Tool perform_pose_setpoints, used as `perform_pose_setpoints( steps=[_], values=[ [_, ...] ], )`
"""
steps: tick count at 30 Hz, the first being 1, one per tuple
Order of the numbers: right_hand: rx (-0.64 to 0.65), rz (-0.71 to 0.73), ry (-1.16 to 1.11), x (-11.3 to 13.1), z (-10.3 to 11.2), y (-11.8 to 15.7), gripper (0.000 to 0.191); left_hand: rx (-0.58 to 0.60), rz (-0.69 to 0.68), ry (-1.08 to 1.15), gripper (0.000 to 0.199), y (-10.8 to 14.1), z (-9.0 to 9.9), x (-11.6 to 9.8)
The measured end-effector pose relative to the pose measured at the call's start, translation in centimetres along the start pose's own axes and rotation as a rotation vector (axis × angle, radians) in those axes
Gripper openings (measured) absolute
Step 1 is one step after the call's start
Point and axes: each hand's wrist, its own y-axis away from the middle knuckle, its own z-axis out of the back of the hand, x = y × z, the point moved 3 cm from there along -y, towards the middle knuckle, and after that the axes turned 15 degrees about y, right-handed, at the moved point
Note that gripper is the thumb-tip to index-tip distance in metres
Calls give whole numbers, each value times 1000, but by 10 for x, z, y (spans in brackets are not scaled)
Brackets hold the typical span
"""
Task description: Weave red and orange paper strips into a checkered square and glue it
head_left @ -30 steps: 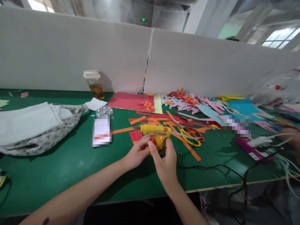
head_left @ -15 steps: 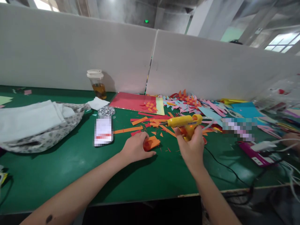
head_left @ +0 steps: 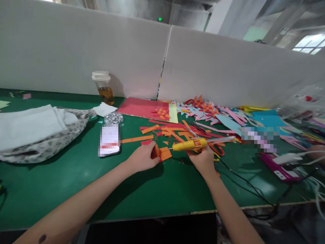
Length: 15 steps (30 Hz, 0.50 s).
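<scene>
My left hand (head_left: 144,156) pinches a small piece of folded orange and red paper (head_left: 165,154) low over the green table. In my right hand (head_left: 203,158) is a yellow glue gun (head_left: 190,144), its body level and its metal tip pointing left, right beside the orange paper. A clear glue stick sticks out of its back end. Loose orange and red paper strips (head_left: 149,129) lie just beyond both hands. Scissors with red and yellow handles (head_left: 217,149) rest partly behind my right hand.
A phone (head_left: 109,139), a lidded cup of brown drink (head_left: 105,92) and a patterned cloth bag (head_left: 58,139) stand or lie left. Red sheets (head_left: 139,107) and cut paper are at the back. A magenta power strip (head_left: 275,167) with cables lies right; another person's hand (head_left: 317,151) shows beyond.
The glue gun has come left and down, its tip now at the orange paper. My left hand has shifted slightly left, its fingers closer together. The scissors have come into clearer view.
</scene>
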Motion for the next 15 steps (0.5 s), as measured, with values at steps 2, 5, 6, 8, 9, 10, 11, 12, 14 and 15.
perform_pose_setpoints(
  steps=[2, 5, 6, 8, 9, 10, 11, 12, 14, 15],
  values=[
    [41, 46, -16, 1, -3, 3, 27, 18, 4, 63, 17, 0, 1, 1],
    [121, 88, 73, 3, -8, 6, 19, 41, 14, 120, 20, -1, 1, 3],
    [159, 100, 111, 3, -9, 7, 17, 39, 20, 120, 21, -2, 1, 3],
    [242, 113, 176, 4, -12, 8, 17, 33, 31, 112, 22, -2, 2, 4],
    [278, 114, 204, 4, -13, 9, 18, 32, 33, 107, 23, -2, 2, 4],
    [309, 110, 230, 4, -13, 9, 19, 34, 34, 103, 24, -3, 2, 5],
    [334, 107, 253, 5, -13, 9, 19, 38, 36, 100, 24, -3, 2, 5],
    [356, 106, 276, 6, -13, 8, 20, 42, 40, 98, 24, -3, 2, 5],
    [394, 106, 330, 9, -12, 7, 20, 49, 51, 93, 23, -3, 2, 5],
    [410, 105, 358, 10, -11, 6, 20, 50, 57, 91, 22, -3, 2, 5]
  ],
)
